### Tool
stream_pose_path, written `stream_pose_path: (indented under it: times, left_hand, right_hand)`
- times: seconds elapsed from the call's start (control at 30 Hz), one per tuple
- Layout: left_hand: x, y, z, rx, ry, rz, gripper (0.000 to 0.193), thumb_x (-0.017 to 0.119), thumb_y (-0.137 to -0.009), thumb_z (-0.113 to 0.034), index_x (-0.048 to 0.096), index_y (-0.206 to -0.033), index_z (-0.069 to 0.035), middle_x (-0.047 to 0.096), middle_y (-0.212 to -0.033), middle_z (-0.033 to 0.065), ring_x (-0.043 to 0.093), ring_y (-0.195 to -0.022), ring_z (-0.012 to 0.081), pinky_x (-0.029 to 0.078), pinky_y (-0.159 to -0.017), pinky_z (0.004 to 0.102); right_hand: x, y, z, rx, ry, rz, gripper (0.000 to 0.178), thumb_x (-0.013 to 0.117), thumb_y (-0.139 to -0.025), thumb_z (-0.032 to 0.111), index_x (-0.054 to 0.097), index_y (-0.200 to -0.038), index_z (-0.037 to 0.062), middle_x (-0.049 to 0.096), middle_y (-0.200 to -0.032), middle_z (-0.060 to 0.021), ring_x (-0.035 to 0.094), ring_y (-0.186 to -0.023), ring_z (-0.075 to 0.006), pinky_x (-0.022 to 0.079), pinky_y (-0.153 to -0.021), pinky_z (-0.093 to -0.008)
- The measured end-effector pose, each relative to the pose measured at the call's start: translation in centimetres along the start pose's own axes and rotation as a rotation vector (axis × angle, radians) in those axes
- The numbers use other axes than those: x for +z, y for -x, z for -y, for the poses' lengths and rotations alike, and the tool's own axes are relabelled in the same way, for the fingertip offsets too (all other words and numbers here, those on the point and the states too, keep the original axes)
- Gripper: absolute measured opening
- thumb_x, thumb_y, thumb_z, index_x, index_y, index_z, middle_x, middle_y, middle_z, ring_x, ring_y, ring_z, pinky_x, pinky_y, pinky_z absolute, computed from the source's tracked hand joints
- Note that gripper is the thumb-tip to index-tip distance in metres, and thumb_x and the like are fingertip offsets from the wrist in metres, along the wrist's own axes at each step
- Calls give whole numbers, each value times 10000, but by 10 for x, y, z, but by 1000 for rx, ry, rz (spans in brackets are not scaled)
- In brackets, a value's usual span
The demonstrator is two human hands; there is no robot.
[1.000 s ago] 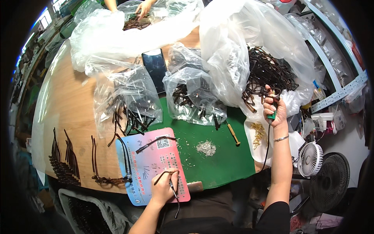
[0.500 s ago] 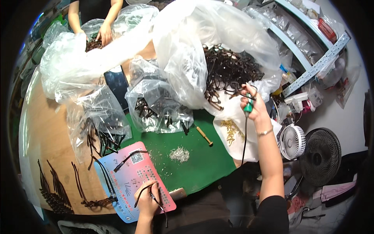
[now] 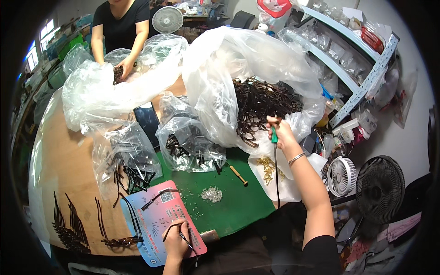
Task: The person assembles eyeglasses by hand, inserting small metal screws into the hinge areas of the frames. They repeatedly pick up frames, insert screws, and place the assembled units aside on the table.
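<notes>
My left hand (image 3: 176,240) is closed on a dark eyeglass frame (image 3: 187,240) over the blue-and-pink printed mat (image 3: 158,252). Closed around a green-handled corded tool (image 3: 274,136), my right hand (image 3: 285,134) is raised at the near edge of a large heap of dark eyeglass frames (image 3: 263,101). A small brown piece (image 3: 274,121) shows at its fingertips; whether it is loose or part of the heap I cannot tell. Another dark eyeglass temple (image 3: 158,197) lies across the mat's top. Several dark temples (image 3: 73,227) lie in rows at the left.
On the green mat (image 3: 229,213) are tiny clear-silver parts (image 3: 211,194) and a brass-coloured hand tool (image 3: 237,175). Gold parts (image 3: 266,168) lie on white plastic. Plastic bags (image 3: 190,142), a phone (image 3: 146,121), fans (image 3: 379,188) and a shelf (image 3: 366,94) surround this; a co-worker (image 3: 121,27) stands opposite.
The view has tilted upward, bringing more of the co-worker into sight. My right hand has shifted slightly toward the heap. The left hand keeps its hold on the eyeglass frame.
</notes>
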State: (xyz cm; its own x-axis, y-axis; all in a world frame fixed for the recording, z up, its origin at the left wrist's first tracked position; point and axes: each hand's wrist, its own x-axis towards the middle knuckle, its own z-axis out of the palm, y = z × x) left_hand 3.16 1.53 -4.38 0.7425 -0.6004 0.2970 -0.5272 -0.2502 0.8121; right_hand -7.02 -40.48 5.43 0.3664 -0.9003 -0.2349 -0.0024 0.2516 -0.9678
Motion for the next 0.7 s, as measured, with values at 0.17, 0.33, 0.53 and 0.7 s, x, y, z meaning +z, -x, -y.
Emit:
stream_pose_path:
  times: [0.17, 0.33, 0.53, 0.7]
  left_hand:
    - [5, 2, 4, 26, 6, 15, 55, 629, -813, -52, 627, -829, 1, 648, -761, 138, 636, -639, 281, 504, -598, 326]
    - [-5, 3, 4, 10, -2, 11, 31, 631, -807, -31, 628, -822, -4, 646, -768, 122, 640, -658, 269, 509, -615, 319]
    - [-3, -1, -1, 55, -14, 24, 50, 631, -815, -68, 619, -845, -30, 631, -741, 110, 618, -630, 287, 503, -590, 343]
    - [-7, -5, -5, 63, -130, -17, 72, 640, -798, -77, 628, -856, -36, 630, -831, 90, 618, -748, 264, 506, -628, 331]
  right_hand:
    - [7, 44, 19, -271, -75, -40, 177, 640, -868, 211, 525, -808, 91, 538, -661, 0, 484, -465, -83, 416, -399, -218]
    - [51, 141, -8, -1282, 1085, 471, 125, 621, -730, 65, 511, -790, 67, 527, -635, -65, 561, -507, -172, 457, -423, -311]
    - [23, 189, -68, -954, 1762, 871, 81, 564, -737, 92, 510, -798, 99, 532, -678, -67, 604, -545, -215, 469, -430, -338]
    - [14, 192, -74, -741, 1426, 825, 177, 641, -753, 139, 514, -857, 75, 532, -767, -96, 589, -644, -295, 488, -521, -391]
